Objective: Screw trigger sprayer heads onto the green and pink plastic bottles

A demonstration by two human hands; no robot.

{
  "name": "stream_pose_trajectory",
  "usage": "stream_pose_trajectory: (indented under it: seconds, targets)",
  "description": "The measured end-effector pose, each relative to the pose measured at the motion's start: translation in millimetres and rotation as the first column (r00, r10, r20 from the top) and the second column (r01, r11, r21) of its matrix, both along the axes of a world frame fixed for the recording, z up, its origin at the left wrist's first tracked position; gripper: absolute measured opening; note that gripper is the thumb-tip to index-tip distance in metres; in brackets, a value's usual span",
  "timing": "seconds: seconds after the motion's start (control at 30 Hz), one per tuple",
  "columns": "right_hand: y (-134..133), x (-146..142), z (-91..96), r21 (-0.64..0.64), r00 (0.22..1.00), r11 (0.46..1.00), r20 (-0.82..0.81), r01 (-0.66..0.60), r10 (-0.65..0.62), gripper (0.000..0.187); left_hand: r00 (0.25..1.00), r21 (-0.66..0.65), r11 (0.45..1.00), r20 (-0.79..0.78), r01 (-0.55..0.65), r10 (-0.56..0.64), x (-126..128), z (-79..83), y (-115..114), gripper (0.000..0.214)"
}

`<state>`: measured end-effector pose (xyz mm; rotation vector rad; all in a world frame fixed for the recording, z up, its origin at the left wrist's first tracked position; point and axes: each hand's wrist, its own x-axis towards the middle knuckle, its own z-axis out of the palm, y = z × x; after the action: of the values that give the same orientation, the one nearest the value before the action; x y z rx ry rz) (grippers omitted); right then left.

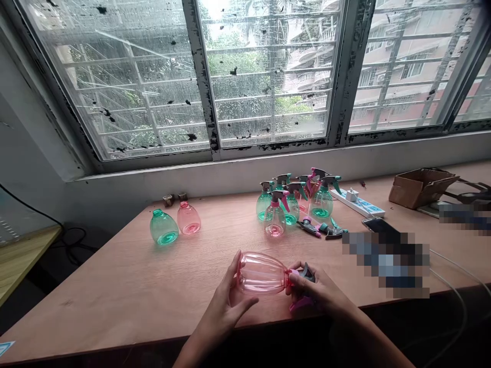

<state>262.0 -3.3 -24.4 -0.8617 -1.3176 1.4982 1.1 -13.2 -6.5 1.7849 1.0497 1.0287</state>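
Observation:
A pink clear spray bottle point(261, 273) lies on its side near the front edge of the wooden table point(115, 286). My left hand point(226, 301) cups its rounded base, fingers curled round it. My right hand point(320, 291) is closed on the grey and pink trigger head point(305, 286) at the bottle's neck. Both hands rest low over the table.
Two capless bottles, green point(163, 228) and pink point(188, 218), stand at the left. A cluster of finished spray bottles point(293, 202) stands behind, with loose trigger heads point(322, 229) beside it. A power strip point(360, 203), phone point(378, 225) and cardboard box point(420, 186) lie right.

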Motion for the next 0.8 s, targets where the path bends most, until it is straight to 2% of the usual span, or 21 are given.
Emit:
stream_pose_trajectory:
  seconds: [0.2, 0.4, 0.57, 0.8]
  targets:
    - [-0.4, -0.3, 1.1, -0.002, 1.0, 1.0, 0.018, 0.003, -0.003, 0.04, 0.996, -0.077, 0.996, 0.084, 0.035, -0.029, 0.9, -2.0, 4.9, 0.085]
    - [-2.1, -0.4, 1.6, -0.005, 1.0, 1.0, 0.018, -0.003, 0.003, 0.04, 0.998, 0.013, 1.0, 0.063, 0.01, -0.01, -0.3, -4.2, 4.5, 0.085]
    - [-2.7, -1.1, 3.5, -0.003, 1.0, 1.0, 0.025, -0.007, 0.007, 0.041, 0.997, -0.066, 0.997, 0.067, 0.035, -0.03, 0.0, -2.1, 2.9, 0.091]
    - [-0.6, -1.0, 1.0, 0.041, 0.999, 0.999, 0.048, -0.027, 0.026, 0.039, 0.999, 0.049, 0.999, 0.043, 0.011, -0.013, 0.8, -1.0, 0.5, 0.079]
